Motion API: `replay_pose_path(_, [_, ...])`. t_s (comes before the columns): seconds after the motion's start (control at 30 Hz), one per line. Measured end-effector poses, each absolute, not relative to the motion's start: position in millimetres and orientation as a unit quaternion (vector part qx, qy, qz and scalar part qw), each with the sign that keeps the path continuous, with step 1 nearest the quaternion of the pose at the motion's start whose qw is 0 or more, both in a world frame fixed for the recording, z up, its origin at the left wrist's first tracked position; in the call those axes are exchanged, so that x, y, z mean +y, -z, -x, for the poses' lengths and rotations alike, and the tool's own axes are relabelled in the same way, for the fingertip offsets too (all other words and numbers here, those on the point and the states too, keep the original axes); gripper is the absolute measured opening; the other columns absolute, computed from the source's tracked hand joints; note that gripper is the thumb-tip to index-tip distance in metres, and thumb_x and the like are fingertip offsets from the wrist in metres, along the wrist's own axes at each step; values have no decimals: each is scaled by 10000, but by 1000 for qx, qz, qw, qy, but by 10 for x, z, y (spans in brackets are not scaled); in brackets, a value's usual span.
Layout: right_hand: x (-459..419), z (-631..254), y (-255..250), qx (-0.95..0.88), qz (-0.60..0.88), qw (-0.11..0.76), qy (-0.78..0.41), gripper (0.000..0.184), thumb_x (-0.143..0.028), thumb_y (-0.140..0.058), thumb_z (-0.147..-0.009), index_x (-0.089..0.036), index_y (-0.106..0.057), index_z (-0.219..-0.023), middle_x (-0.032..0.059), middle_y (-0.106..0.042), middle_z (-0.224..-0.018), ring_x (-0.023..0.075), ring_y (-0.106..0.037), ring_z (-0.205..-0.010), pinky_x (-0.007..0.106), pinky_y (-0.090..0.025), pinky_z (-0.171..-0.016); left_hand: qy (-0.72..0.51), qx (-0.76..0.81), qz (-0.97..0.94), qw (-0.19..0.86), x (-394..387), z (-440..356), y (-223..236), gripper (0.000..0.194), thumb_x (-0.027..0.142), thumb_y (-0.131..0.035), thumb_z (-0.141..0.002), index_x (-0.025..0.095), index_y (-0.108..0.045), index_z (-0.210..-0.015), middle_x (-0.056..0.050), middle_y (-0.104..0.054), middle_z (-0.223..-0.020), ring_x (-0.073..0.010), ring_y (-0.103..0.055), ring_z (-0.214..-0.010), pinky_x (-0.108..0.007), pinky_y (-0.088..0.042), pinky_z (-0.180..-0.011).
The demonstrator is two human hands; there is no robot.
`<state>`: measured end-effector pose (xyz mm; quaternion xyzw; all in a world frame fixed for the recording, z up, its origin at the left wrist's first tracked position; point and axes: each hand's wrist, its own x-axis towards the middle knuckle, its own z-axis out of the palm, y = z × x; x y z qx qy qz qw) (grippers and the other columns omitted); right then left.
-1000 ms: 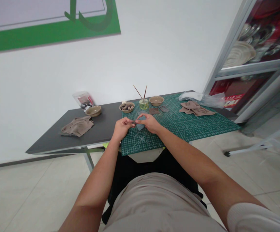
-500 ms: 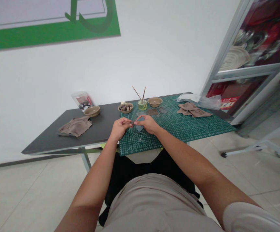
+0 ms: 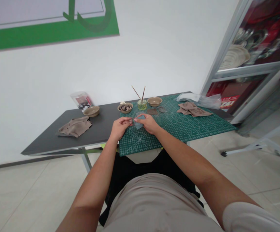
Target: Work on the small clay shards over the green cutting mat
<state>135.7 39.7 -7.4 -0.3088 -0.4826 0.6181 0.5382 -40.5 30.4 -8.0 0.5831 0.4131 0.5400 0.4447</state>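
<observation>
My left hand (image 3: pixel 119 126) and my right hand (image 3: pixel 146 122) meet over the near left part of a green cutting mat (image 3: pixel 178 129). Both hands are closed in a pinch. My right hand grips a small grey-blue sheet (image 3: pixel 138 125) that hangs between the two hands. My left fingertips pinch a tiny dark thing against the sheet's edge; I cannot make out what it is. Behind the hands stand a bowl of small dark pieces (image 3: pixel 125 107), a glass jar with two thin sticks (image 3: pixel 142 103) and an empty tan bowl (image 3: pixel 155 101).
Two small dark sheets (image 3: pixel 152 111) lie on the mat behind my hands. A brown cloth (image 3: pixel 75 126) and another tan bowl (image 3: pixel 91 111) sit on the grey table (image 3: pixel 57 138) at left. A second cloth (image 3: pixel 193 109) lies at right, near a metal shelf (image 3: pixel 248 69).
My hands have stayed together at the same spot on the mat, with only slight finger movement on the sheet. The view has shifted a little.
</observation>
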Motion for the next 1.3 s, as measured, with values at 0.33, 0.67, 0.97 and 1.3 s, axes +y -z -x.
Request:
replay_pose_path(0.33, [379, -1355, 55, -488, 316, 535, -613, 455, -382, -903, -459, -154, -629, -743, -28, -641, -617, 111, -574, -562, 247, -463, -553, -516, 431, -607, 423, 254, 378, 31, 369, 394, -805, -642, 140, -716, -895, -18, -693, -669, -145, -639, -614, -300, -542, -671])
replay_pose_path(0.67, [422, -1348, 100, -491, 319, 521, -621, 480, -393, -908, -462, -146, -617, -753, -19, -646, -597, 120, -582, -537, 253, -462, -539, -514, 411, -618, 430, 252, 380, 48, 352, 341, -804, -625, 137, -703, -894, -17, -704, -688, -144, -654, -631, -288, -539, -688])
replay_pose_path(0.97, [423, -1344, 129, -548, 345, 505, -570, 436, -415, -873, -508, -151, -616, -742, -42, -597, -583, 99, -526, -533, 235, -403, -539, -468, 455, -679, 335, 258, 383, 74, 144, 230, -689, -643, 158, -679, -767, 27, -646, -635, -108, -570, -576, -228, -440, -593])
replay_pose_path(1.3, [400, -1351, 123, -600, 410, 490, -481, 445, -472, -830, -543, -176, -602, -784, -72, -499, -536, 102, -430, -508, 239, -337, -515, -439, 464, -717, 278, 230, 376, 57, 138, 236, -648, -693, 169, -683, -808, 31, -638, -660, -109, -550, -594, -220, -430, -586])
